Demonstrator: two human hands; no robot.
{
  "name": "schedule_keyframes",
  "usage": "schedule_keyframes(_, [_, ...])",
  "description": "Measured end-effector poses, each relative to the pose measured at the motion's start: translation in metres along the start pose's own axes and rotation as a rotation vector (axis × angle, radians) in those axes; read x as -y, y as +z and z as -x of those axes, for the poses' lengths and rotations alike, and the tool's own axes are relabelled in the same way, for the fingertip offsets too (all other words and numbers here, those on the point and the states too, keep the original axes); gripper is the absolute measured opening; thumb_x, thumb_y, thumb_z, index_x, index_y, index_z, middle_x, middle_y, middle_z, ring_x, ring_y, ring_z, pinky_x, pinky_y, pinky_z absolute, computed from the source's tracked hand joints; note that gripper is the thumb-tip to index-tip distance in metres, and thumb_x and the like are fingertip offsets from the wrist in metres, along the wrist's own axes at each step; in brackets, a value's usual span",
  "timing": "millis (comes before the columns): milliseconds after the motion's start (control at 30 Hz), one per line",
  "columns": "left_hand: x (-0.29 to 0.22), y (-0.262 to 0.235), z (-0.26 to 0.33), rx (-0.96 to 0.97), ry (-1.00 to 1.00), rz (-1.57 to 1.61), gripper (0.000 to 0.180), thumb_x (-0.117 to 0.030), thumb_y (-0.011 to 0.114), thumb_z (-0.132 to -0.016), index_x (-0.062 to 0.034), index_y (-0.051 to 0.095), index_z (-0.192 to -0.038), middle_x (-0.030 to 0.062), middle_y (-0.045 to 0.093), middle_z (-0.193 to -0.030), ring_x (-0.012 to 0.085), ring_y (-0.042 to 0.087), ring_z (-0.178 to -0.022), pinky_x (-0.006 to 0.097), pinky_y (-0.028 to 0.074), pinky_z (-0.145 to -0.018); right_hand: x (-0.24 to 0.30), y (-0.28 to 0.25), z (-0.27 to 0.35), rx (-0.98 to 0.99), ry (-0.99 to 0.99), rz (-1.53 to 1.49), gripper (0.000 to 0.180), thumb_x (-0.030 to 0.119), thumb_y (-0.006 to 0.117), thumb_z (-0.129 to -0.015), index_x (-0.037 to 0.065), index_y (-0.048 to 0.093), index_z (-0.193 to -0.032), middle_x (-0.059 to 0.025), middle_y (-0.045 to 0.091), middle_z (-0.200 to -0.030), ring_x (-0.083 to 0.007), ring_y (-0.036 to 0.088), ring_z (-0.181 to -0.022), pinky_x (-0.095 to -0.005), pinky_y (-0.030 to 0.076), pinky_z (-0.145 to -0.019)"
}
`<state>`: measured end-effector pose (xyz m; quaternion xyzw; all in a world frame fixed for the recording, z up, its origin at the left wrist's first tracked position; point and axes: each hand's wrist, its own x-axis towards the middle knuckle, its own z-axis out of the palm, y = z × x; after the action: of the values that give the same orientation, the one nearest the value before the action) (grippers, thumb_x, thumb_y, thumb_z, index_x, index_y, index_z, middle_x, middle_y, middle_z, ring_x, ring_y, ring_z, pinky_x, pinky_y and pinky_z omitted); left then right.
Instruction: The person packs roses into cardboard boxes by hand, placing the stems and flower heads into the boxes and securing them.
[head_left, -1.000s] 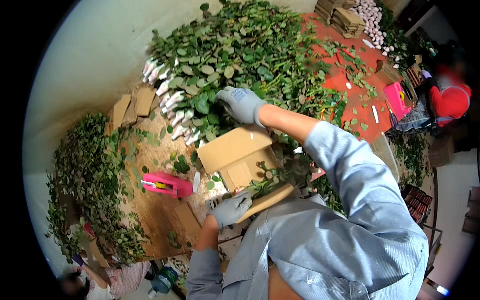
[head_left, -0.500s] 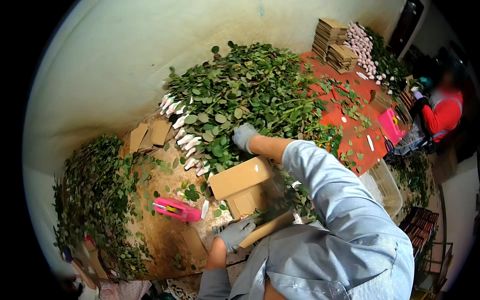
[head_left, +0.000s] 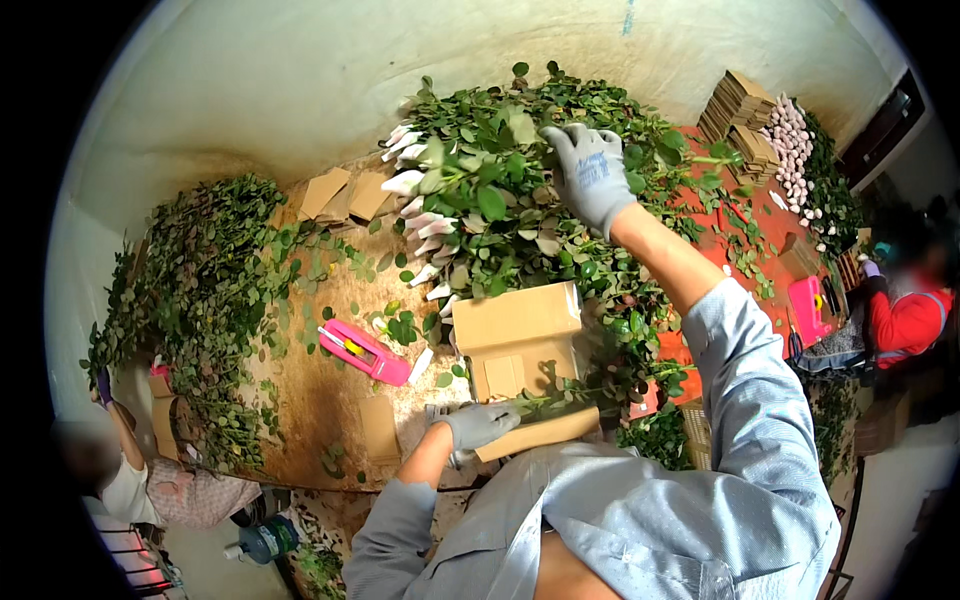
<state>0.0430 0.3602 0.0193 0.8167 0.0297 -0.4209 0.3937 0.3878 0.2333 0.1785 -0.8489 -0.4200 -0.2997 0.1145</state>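
Since a second ago, the right hand (head_left: 590, 175) is reaching further out over the big pile of rose stems (head_left: 520, 200), and it is now lying spread and open on the leaves near the top of the heap, gripping nothing that I can make out. Meanwhile the left hand (head_left: 480, 425) is staying low by the person's body, its gloved fingers closing on the near edge of a folded cardboard sleeve (head_left: 520, 350) with a few green stems lying across it. Both hands are wearing grey gloves.

One pink stapler (head_left: 365, 352) is lying on the brown surface (head_left: 320, 400), just left of the cardboard sleeve, and a second pink stapler (head_left: 808, 310) is sitting at the far right on the red part of the surface. Two stacks of flat cardboard (head_left: 740, 115) are standing at the back right, beside a row of pale wrapped buds (head_left: 790, 150). Another two or three flat cardboard pieces (head_left: 345, 195) are lying at the back left. A second heap of leaves (head_left: 200, 300) is covering the left edge, where another person's arm (head_left: 120, 440) is showing. A person in a red top (head_left: 905, 320) is working at the right.
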Motion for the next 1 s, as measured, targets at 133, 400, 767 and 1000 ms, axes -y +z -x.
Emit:
schedule_keyframes(133, [-0.005,0.0,0.005,-0.032,0.053,-0.067,0.063,-0.056,0.039,-0.105,-0.0111,0.051,-0.147,0.0207,0.056,-0.146,0.0416,0.054,-0.133,0.043,0.042,-0.113,-0.015,0.021,0.008,0.138,0.118,0.034,0.051,0.013,0.069,-0.083,0.018,0.057,-0.132,-0.0119,0.061,-0.12,-0.0301,0.059,-0.116,-0.0499,0.036,-0.103])
schedule_keyframes(400, [0.008,0.004,-0.004,-0.027,0.054,-0.075,0.063,-0.055,0.038,-0.105,-0.0126,0.049,-0.15,0.0172,0.051,-0.152,0.0405,0.052,-0.135,0.042,0.041,-0.115,-0.045,-0.002,-0.008,-0.333,0.024,-0.014,0.049,0.006,0.069,-0.08,0.02,0.064,-0.126,-0.007,0.065,-0.117,-0.0266,0.061,-0.113,-0.0483,0.036,-0.104])
schedule_keyframes(767, [-0.001,0.0,0.002,0.004,0.042,-0.031,0.065,-0.052,0.036,-0.106,-0.0064,0.044,-0.152,0.0202,0.04,-0.16,0.0372,0.043,-0.144,0.039,0.033,-0.121,-0.065,-0.037,0.081,-0.039,-0.082,-0.062,0.036,0.006,0.066,-0.088,0.016,0.067,-0.122,-0.0077,0.067,-0.109,-0.0285,0.063,-0.105,-0.0462,0.041,-0.099])
schedule_keyframes(1000, [-0.008,-0.007,0.004,0.012,-0.025,-0.097,0.058,-0.053,0.043,-0.105,-0.007,0.06,-0.135,0.021,0.057,-0.144,0.0417,0.059,-0.125,0.046,0.045,-0.108,0.025,-0.064,0.192,0.53,-0.093,-0.255,0.042,0.012,0.071,-0.079,0.016,0.064,-0.12,-0.0074,0.063,-0.105,-0.0282,0.062,-0.103,-0.0484,0.039,-0.102])
